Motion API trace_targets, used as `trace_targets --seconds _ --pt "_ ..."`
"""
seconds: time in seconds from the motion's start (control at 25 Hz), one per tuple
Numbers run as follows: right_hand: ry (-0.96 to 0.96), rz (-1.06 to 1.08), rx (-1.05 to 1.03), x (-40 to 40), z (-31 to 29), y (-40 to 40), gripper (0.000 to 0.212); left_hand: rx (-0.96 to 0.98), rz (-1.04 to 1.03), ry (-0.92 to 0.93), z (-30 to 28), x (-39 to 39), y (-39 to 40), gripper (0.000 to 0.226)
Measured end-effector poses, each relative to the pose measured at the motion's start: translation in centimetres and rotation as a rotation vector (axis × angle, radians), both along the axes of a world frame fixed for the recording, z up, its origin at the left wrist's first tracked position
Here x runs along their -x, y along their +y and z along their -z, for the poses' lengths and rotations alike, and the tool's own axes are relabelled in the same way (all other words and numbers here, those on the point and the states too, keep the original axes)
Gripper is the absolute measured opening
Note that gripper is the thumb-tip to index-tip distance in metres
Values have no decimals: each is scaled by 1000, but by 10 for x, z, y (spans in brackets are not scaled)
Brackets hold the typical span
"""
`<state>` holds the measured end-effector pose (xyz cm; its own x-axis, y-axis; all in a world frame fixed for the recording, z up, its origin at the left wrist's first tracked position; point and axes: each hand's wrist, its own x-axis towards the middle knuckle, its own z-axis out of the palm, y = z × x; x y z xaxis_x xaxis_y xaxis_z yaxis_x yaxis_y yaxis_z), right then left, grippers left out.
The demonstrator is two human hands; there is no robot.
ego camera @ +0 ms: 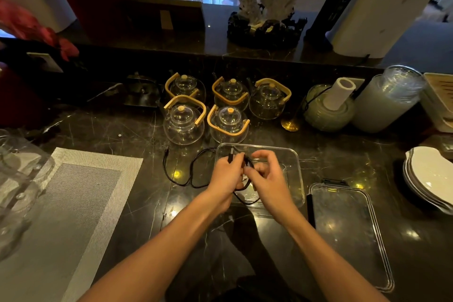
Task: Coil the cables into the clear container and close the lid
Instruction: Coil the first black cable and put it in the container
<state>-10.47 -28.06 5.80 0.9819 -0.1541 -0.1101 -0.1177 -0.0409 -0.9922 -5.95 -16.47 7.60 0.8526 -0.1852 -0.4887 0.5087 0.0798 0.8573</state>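
Observation:
A black cable [180, 180] trails in loose loops on the dark marble counter to the left of a clear rectangular container [295, 162]. My left hand [226, 174] grips one end of the cable, its plug sticking up by the container's left rim. My right hand [268, 176] pinches the same cable close by, over the container, with a loop hanging below both hands. The clear lid [348, 233] with black clips lies flat on the counter to the right of the container.
Several glass teapots [183, 122] with wooden handles stand just behind the container. A woven grey placemat [71, 208] lies at the left, glassware [14, 179] at the far left, stacked white plates [431, 176] at the right, jars [387, 100] at the back right.

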Motion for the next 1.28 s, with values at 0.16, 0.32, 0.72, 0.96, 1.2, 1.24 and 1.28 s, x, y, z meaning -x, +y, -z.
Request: trace_targets --seconds 0.16,0.32,0.72,0.96,1.2,1.24,1.28 --pt "-217 67 449 2 4 4 9 -75 29 -30 1 -3 2 26" --pt "-236 -10 732 2 6 1 6 -64 62 -6 4 -2 5 27" --pt "268 215 -160 -21 -22 -22 18 263 169 130 15 8 10 27" --pt "337 -156 -198 -10 -25 -28 24 454 171 231 7 0 8 29" --pt "351 -127 -222 -12 -24 -23 24 108 147 -13 4 4 10 31" --pt "361 -113 -222 -12 -23 -22 25 -21 146 -72 4 4 10 34" --pt "373 -113 -246 -12 -21 -20 26 -101 136 -112 4 3 10 35"
